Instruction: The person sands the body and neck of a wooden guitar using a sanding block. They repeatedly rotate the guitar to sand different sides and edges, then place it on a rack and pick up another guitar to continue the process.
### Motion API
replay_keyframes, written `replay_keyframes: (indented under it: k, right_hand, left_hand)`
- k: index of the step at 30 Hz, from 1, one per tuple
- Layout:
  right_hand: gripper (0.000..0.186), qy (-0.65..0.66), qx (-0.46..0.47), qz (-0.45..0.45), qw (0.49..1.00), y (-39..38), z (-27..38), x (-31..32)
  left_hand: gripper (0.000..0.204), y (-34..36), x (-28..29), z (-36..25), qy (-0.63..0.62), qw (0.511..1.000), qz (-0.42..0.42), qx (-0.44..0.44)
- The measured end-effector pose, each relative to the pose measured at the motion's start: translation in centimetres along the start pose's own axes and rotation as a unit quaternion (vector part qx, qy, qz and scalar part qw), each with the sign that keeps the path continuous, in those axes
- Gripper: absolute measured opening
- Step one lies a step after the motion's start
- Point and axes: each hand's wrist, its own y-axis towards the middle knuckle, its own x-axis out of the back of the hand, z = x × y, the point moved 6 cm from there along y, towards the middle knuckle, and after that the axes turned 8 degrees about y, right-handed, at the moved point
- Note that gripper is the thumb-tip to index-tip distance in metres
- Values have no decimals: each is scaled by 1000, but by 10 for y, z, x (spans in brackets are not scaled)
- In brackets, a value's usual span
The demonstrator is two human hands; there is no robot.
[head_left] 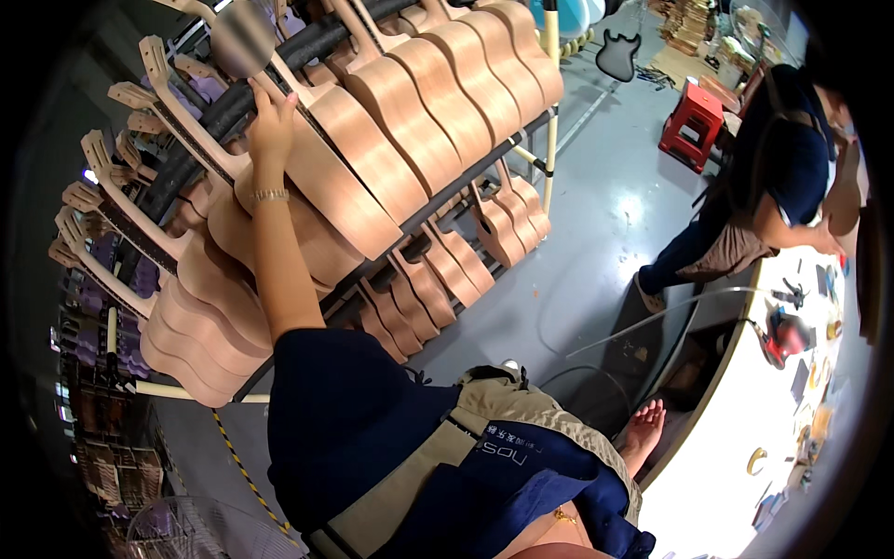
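Note:
My left arm reaches up to the rack, and my left hand (272, 126) is closed around the neck of an unfinished wooden acoustic guitar (340, 177), close to where the neck meets the body. Part of that grip is hidden behind my fingers. The guitar stands on edge in a row of similar pale guitar bodies (424, 88), their necks pointing to the upper left. Low on the right, my right hand (645, 427) hangs beside the white workbench (703, 466), fingers apart and holding nothing.
Dark padded bars (219, 116) and cream posts (551, 140) form the rack, with more guitar bodies (433, 270) on a lower tier. A co-worker (782, 158) stands at the bench's far end. Beyond are a red stool (694, 126) and a dark electric guitar body (618, 56).

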Motion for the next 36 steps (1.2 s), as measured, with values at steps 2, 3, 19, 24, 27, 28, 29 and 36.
replay_keyframes:
  k: [2, 3, 19, 24, 27, 28, 29, 36]
  right_hand:
    - [29, -3, -7, -16, 1000, -4, 0, 10]
    - [29, -3, -10, -16, 1000, -7, 1, 12]
    - [70, -141, 81, 109, 981, -114, 75, -27]
    - [67, 18, 157, 26, 987, -137, 124, 38]
    - [61, 66, 260, 0, 963, -160, 157, 42]
    - [60, 84, 285, 5, 955, -165, 164, 45]
    - [60, 92, 303, 9, 949, -170, 171, 47]
    - [63, 113, 369, 15, 922, -182, 209, 47]
  left_hand:
    - [76, -51, 39, -54, 53, 995, -68, -52]
    - [78, -76, 57, -81, 70, 993, -71, -56]
    - [49, -387, 23, -369, -729, 640, 242, 20]
    - [49, -451, 25, -430, -746, 585, 317, 17]
    - [46, -474, 28, -459, -764, 546, 344, 3]
    - [46, -478, 29, -467, -772, 529, 353, 4]
    - [46, -482, 28, -475, -777, 516, 359, 1]
    - [49, -492, 18, -512, -803, 466, 371, 17]
